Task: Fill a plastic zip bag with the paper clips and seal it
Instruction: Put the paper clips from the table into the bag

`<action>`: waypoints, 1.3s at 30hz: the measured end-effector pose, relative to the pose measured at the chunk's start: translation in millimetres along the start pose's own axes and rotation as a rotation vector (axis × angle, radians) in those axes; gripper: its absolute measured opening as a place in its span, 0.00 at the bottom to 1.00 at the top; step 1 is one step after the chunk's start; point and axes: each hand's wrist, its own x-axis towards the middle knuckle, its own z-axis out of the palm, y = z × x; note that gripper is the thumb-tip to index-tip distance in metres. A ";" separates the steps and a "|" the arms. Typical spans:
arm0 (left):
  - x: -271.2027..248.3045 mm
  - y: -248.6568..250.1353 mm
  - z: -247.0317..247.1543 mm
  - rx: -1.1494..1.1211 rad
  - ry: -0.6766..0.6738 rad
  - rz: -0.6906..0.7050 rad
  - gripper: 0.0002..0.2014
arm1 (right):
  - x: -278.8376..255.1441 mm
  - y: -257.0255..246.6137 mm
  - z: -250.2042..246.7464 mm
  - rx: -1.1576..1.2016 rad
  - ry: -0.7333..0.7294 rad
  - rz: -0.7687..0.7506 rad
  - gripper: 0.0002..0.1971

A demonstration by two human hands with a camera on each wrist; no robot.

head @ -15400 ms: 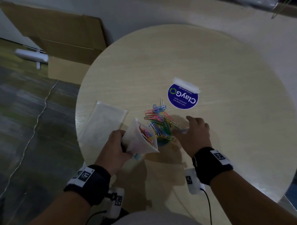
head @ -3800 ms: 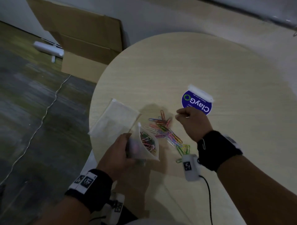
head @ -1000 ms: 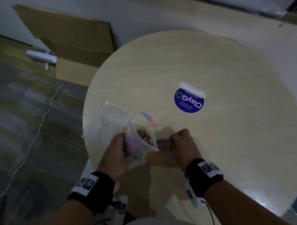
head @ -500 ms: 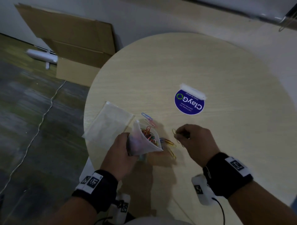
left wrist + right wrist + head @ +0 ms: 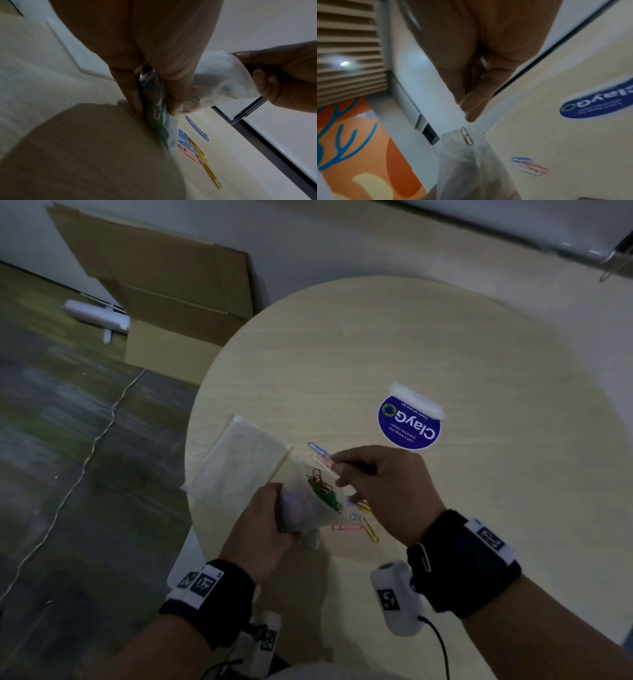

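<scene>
My left hand (image 5: 267, 525) grips a clear zip bag (image 5: 308, 508) upright at the near left of the round table (image 5: 496, 525), its mouth gaping and coloured paper clips (image 5: 323, 491) inside. My right hand (image 5: 376, 484) hovers at the bag's mouth with its fingers (image 5: 471, 108) held together and nearly straight. A brown clip (image 5: 467, 136) hangs free just below them, over the bag (image 5: 467, 162). Loose clips lie beyond the bag (image 5: 320, 455) and to its right (image 5: 363, 522). The left wrist view shows my fingers (image 5: 171, 83) pinching the bag (image 5: 223, 75).
A flat stack of spare zip bags (image 5: 239, 463) lies left of the held bag. A blue round sticker (image 5: 409, 422) is on the table's middle. A cardboard box (image 5: 178, 313) and a white cable (image 5: 85, 453) are on the floor to the left.
My right hand has moved left from the tabletop up to the bag's mouth, carrying a clip that now hangs free of its fingertips. The left hand still holds the bag in place.
</scene>
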 end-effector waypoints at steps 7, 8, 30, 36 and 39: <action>-13.4 -8.4 -18.7 -0.110 -0.004 -0.020 0.30 | 26.0 48.3 -5.9 -0.258 0.007 0.088 0.04; -13.9 -11.4 -21.5 -0.110 -0.011 -0.038 0.30 | 34.8 58.2 -3.5 -0.330 -0.027 0.102 0.06; -3.8 -7.8 -19.7 -0.055 -0.027 0.010 0.33 | 44.2 64.2 13.7 -0.452 -0.051 0.098 0.01; 3.1 -5.2 -11.4 -0.007 -0.002 0.011 0.33 | 11.1 3.4 8.1 -0.280 -0.082 -0.025 0.03; 3.5 -1.7 -10.0 -0.010 -0.010 0.007 0.32 | 7.0 -0.8 17.4 -0.336 -0.111 -0.093 0.07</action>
